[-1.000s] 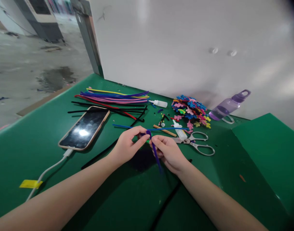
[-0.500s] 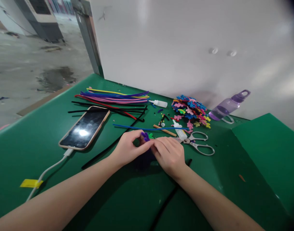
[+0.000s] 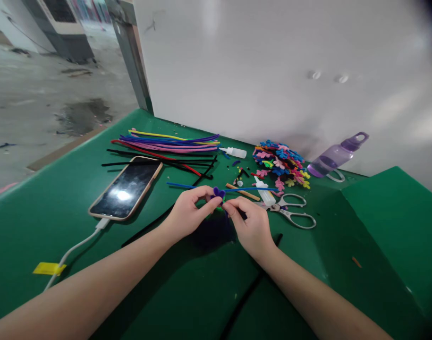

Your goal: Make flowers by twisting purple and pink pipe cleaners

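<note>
Between the fingertips of my left hand (image 3: 190, 210) is a small purple pipe-cleaner flower (image 3: 218, 192) with a bit of green below its petals. My right hand (image 3: 249, 222) pinches at the flower's lower right side, its thumb and forefinger closed there. Both hands are raised over the green table, almost touching. Just beyond them a blue pipe cleaner (image 3: 182, 186) lies across the table. Close to my right knuckles are scissors (image 3: 284, 206) and a small white glue bottle (image 3: 265, 191). What the right fingertips grip is partly hidden.
A phone (image 3: 125, 189) on a white cable lies at left, beside a bundle of coloured pipe cleaners (image 3: 173, 144). Finished pipe-cleaner flowers (image 3: 279, 160) are heaped near the white panel. A purple water bottle (image 3: 331, 158) leans there. A second glue bottle (image 3: 236, 152) and scraps lie mid-table.
The purple flower has turned so its petals show more fully, upright above my fingers. My right fingers have shifted and opened out slightly from the left hand, still pinching. The view has barely moved.
</note>
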